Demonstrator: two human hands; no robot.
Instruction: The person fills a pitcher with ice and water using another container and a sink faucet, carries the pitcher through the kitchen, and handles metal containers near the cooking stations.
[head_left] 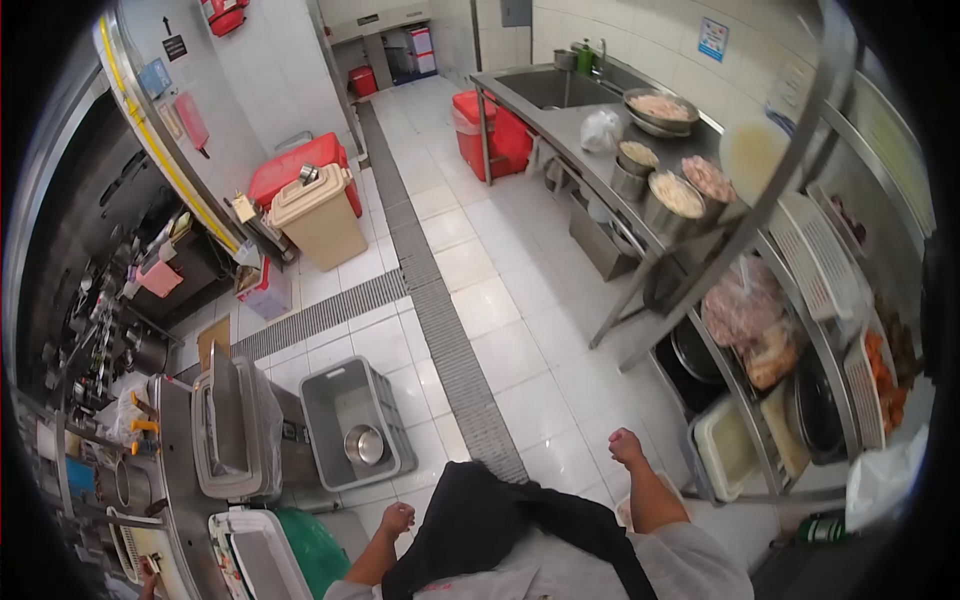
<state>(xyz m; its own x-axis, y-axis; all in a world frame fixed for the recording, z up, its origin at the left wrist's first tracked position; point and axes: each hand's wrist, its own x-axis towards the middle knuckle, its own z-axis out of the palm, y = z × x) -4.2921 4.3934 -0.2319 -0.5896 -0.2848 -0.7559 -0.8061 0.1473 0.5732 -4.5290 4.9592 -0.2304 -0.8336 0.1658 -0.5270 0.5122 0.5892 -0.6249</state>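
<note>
My left hand (pixel 398 518) hangs low in front of me with its fingers curled in, and I see nothing in it. Nearest to it is a grey plastic crate (pixel 313 400) on the floor, with a round metal bowl (pixel 364 445) inside. My right hand (pixel 627 447) is raised out to the right over the white tiles, closed like a fist, with nothing showing in it. To its right stands a metal shelf rack holding a cream tub (pixel 728 450) and a bag of raw meat (pixel 742 305). A black apron (pixel 465 520) covers my front.
A drain grate (pixel 440 320) runs along the tiled floor. At right is a steel sink counter (pixel 590 115) with bowls and pots of food. Left are a beige bin (pixel 318 220), a grey lidded bin (pixel 228 430) and a steel counter. Another person's hand (pixel 148 580) shows at lower left.
</note>
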